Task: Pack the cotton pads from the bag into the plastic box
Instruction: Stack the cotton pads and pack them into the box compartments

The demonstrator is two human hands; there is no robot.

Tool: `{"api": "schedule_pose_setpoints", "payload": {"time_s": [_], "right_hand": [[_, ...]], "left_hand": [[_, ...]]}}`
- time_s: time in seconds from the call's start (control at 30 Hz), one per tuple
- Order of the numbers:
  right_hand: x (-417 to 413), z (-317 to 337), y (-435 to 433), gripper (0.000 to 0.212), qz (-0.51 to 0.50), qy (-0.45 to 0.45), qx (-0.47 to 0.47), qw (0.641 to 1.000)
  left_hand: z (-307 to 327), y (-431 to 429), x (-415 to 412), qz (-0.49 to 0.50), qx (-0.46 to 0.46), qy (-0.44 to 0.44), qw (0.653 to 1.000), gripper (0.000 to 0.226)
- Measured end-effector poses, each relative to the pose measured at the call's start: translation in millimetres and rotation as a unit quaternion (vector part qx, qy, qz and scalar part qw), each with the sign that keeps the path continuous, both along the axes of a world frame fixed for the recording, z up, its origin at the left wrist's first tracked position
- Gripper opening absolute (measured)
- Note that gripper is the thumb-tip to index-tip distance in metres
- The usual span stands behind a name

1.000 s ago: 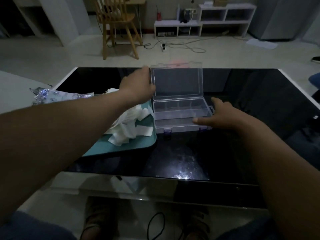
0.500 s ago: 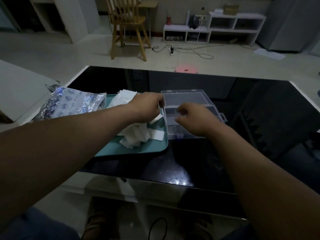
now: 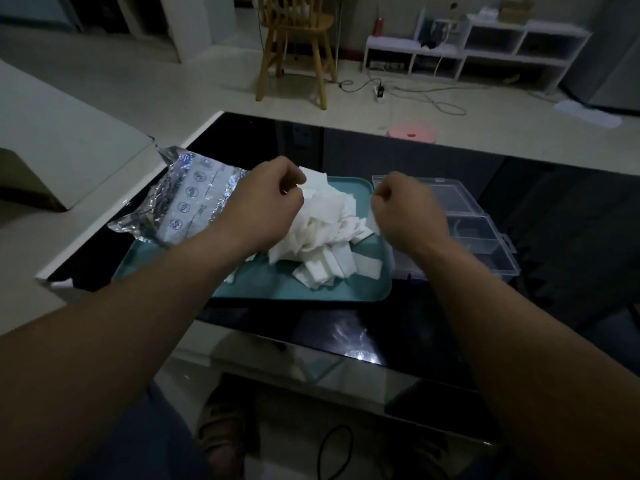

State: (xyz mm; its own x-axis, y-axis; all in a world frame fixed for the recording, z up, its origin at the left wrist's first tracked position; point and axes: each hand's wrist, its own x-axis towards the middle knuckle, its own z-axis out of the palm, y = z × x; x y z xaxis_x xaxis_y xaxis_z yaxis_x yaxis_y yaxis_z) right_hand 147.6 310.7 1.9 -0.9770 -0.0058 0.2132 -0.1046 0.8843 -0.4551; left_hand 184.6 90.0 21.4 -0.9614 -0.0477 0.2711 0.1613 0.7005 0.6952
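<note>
Your left hand is hovering over the far left side of the heap of cotton pads, its fingers curling in against the pads. I cannot tell whether they are pinching one. Your right hand is hanging to the right, apart from the left, above the seam where the tray is meeting the plastic box. Its fingers are also curling, and it is too blurred to tell whether it is gripping anything.

The pads are lying loose in a pile on the teal tray. The silver bag is lying at the tray's left end, partly overhanging it. The clear box is sitting open just right of the tray, its lid lying back on the far side. All of this is resting on the glossy black counter.
</note>
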Motion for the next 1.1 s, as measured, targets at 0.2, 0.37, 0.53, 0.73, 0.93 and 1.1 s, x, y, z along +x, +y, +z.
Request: {"api": "schedule_pose_setpoints", "payload": {"time_s": [0.2,0.37,0.53,0.73,0.93,1.1], "right_hand": [[20,8,-10,0.012,0.053,-0.107,-0.144,0.982],[28,-17,-28,0.043,0.062,-0.184,-0.168,0.966],[15,-22,-33,0.022,0.073,-0.171,-0.123,0.975],[4,-20,-30,0.047,0.023,-0.105,-0.085,0.991],[2,-13,-65,0.062,0.132,0.032,0.028,0.990],[8,-22,-99,0.053,0.228,0.008,0.160,0.960]], "left_hand": [[-31,-6,22,-0.055,-0.093,-0.059,0.992,0.050],[-58,-1,10,-0.113,-0.198,-0.095,0.969,0.063],[-62,-26,3,-0.107,-0.216,-0.051,0.969,0.047],[-64,-54,10,-0.136,-0.185,-0.037,0.973,0.084],[-58,-59,14,-0.025,-0.125,0.032,0.991,0.068],[-70,-73,16,-0.004,-0.160,-0.048,0.986,0.069]]}}
